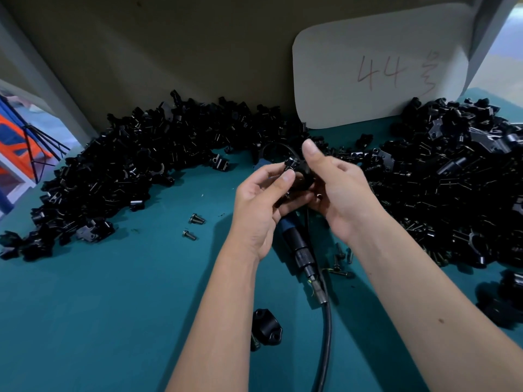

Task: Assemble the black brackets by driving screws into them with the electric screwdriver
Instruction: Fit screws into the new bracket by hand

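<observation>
Both forearms reach forward and converge. The left hand (261,202) has curled fingers pinching; the right hand (336,190) cups opposite, thumb raised, fingers curled underneath.

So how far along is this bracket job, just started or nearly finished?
Hard to say which pile is finished. In hand: the left hand and right hand together hold one black bracket, while the electric screwdriver lies on the table beneath them. Left: large bracket heaps on the left and right, plus loose screws.
</observation>
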`<action>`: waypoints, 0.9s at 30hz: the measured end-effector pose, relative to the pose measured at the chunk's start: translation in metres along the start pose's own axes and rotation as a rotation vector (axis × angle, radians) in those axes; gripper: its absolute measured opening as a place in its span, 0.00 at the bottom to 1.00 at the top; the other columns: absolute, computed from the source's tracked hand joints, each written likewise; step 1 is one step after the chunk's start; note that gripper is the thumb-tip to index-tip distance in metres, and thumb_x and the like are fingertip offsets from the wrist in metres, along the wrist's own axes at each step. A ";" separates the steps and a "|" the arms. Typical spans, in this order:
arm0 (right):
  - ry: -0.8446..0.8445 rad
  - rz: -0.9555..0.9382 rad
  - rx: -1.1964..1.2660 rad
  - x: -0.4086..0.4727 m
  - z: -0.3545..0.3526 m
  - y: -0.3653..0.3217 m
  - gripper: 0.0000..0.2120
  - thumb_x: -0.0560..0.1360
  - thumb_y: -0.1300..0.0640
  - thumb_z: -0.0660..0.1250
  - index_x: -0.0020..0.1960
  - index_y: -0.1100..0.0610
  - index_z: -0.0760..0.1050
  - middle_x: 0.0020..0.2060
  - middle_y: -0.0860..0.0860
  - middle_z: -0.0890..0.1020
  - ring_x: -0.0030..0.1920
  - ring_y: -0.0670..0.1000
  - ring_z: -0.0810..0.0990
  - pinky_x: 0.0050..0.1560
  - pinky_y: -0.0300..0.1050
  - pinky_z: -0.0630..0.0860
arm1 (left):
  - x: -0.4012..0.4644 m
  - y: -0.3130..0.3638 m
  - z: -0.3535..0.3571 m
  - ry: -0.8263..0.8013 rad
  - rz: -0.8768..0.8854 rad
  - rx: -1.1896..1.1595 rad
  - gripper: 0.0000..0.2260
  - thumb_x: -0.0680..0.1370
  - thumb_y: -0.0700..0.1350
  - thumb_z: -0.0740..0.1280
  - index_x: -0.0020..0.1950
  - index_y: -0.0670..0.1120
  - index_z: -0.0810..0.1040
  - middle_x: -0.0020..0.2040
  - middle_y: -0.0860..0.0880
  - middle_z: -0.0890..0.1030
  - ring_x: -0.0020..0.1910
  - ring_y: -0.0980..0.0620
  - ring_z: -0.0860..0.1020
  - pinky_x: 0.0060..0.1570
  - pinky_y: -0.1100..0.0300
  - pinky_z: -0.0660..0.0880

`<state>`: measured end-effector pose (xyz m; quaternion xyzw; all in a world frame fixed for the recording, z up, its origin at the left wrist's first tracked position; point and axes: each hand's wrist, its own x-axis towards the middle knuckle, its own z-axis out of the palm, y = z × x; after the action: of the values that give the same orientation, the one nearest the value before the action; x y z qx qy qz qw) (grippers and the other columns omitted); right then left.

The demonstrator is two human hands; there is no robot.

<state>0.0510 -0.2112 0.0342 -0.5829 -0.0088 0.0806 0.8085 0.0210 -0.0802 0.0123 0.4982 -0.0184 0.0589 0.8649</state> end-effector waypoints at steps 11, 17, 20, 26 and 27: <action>0.018 -0.619 -0.571 0.008 -0.009 0.004 0.14 0.78 0.53 0.74 0.38 0.56 0.75 0.38 0.55 0.79 0.41 0.55 0.78 0.44 0.56 0.78 | 0.005 -0.005 -0.006 0.001 0.121 0.157 0.08 0.76 0.29 0.72 0.51 0.39 0.83 0.48 0.44 0.85 0.50 0.45 0.84 0.50 0.52 0.84; 0.054 -0.770 -1.065 0.010 -0.010 0.008 0.20 0.83 0.43 0.59 0.41 0.55 0.75 0.42 0.54 0.70 0.49 0.56 0.68 0.50 0.48 0.67 | 0.005 -0.002 -0.010 0.005 0.218 0.306 0.12 0.74 0.29 0.75 0.49 0.45 0.85 0.46 0.48 0.86 0.48 0.48 0.84 0.52 0.49 0.83; 0.179 -0.661 -1.090 0.007 -0.001 0.008 0.27 0.84 0.40 0.56 0.34 0.56 0.74 0.39 0.54 0.71 0.49 0.57 0.70 0.50 0.48 0.66 | 0.005 -0.003 -0.009 -0.005 0.263 0.357 0.13 0.72 0.33 0.76 0.46 0.51 0.85 0.44 0.52 0.86 0.46 0.53 0.85 0.49 0.55 0.83; 0.106 -0.617 -1.240 0.001 0.006 0.002 0.18 0.84 0.43 0.49 0.42 0.50 0.69 0.44 0.51 0.69 0.51 0.54 0.64 0.54 0.48 0.66 | 0.008 -0.001 -0.011 0.046 0.286 0.330 0.11 0.75 0.29 0.73 0.49 0.43 0.82 0.41 0.53 0.86 0.42 0.58 0.84 0.44 0.66 0.80; 0.072 -0.631 -1.244 0.002 0.005 0.003 0.15 0.84 0.45 0.50 0.45 0.51 0.67 0.46 0.52 0.69 0.52 0.54 0.63 0.55 0.47 0.65 | 0.008 0.000 -0.012 0.050 0.289 0.322 0.11 0.75 0.28 0.73 0.48 0.43 0.82 0.41 0.53 0.86 0.42 0.58 0.84 0.44 0.66 0.79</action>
<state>0.0520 -0.2053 0.0323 -0.9095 -0.1954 -0.1975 0.3092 0.0289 -0.0694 0.0067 0.6206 -0.0585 0.1966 0.7568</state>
